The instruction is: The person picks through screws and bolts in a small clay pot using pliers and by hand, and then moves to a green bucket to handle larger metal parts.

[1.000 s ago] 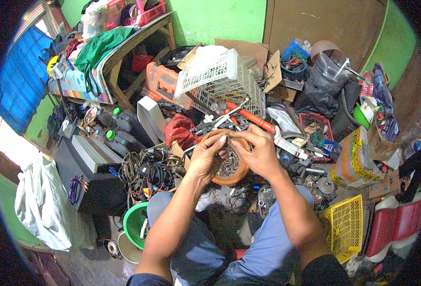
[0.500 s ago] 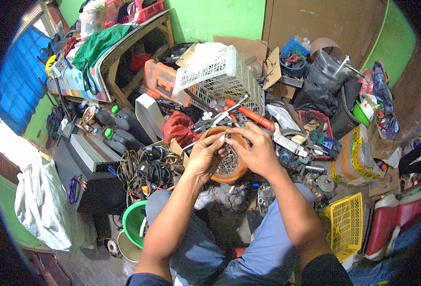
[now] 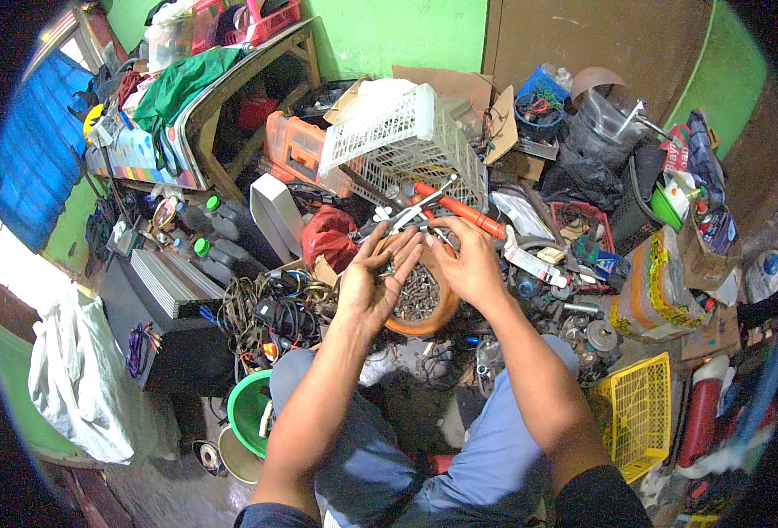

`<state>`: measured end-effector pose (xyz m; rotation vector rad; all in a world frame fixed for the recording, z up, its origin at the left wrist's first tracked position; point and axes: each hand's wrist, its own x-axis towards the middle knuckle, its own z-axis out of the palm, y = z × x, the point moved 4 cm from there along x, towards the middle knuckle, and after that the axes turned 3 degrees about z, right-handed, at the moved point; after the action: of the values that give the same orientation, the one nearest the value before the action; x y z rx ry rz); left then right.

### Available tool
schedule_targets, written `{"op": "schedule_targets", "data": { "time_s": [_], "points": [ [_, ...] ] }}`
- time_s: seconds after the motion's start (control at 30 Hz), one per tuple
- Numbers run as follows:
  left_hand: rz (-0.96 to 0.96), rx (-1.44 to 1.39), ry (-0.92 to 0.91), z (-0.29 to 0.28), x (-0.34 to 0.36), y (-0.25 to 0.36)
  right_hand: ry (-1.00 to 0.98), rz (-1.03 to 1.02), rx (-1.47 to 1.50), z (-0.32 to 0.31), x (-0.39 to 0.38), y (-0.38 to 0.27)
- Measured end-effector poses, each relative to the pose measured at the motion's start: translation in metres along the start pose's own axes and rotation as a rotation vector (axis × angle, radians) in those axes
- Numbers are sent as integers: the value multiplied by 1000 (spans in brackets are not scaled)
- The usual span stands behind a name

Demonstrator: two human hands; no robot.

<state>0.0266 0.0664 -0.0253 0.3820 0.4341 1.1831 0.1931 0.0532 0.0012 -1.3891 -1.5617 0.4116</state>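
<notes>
My left hand (image 3: 373,286) is turned palm up above an orange-brown bowl (image 3: 443,314), its fingers stretched out. A few small bits, perhaps metal, seem to lie in its palm, too small to name. My right hand (image 3: 474,271) is close beside it, thumb and fingers brought together near the left fingertips; whatever they pinch is hidden. Inside the bowl lie many small screws or similar metal pieces (image 3: 417,295). The bowl stands in front of my knees, partly covered by both hands.
Behind the bowl are a white plastic crate (image 3: 389,123), an orange tube-like tool (image 3: 473,218) and a red bag (image 3: 327,239). Tangled cables (image 3: 266,308) lie to the left, near a green basin (image 3: 246,414). A yellow basket (image 3: 640,418) and a taped box (image 3: 657,286) stand at right.
My left hand has gone from a pinch to an opened, upturned palm. The right hand has shifted slightly from the shared pinch, and more of the bowl's contents shows.
</notes>
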Motion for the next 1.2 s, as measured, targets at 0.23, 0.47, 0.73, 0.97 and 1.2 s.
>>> {"op": "schedule_targets", "data": {
  "time_s": [0.23, 0.47, 0.73, 0.97, 1.2],
  "points": [
    [-27, -60, -74, 0, -2, -1, -151, -144, 63, -8, -16, -33],
    [-114, -50, -95, 2, -4, -5, -215, -181, 23, 7, -23, -28],
    [-126, -71, -48, 4, -3, -5, -227, -217, -5, 9, -22, -28],
    [-205, 164, 79, -9, -1, -15, -80, -35, 103, -3, -15, -31],
    [-194, 281, 103, -11, -2, -17, -22, 34, 168, -5, -12, -25]
  ]
}}
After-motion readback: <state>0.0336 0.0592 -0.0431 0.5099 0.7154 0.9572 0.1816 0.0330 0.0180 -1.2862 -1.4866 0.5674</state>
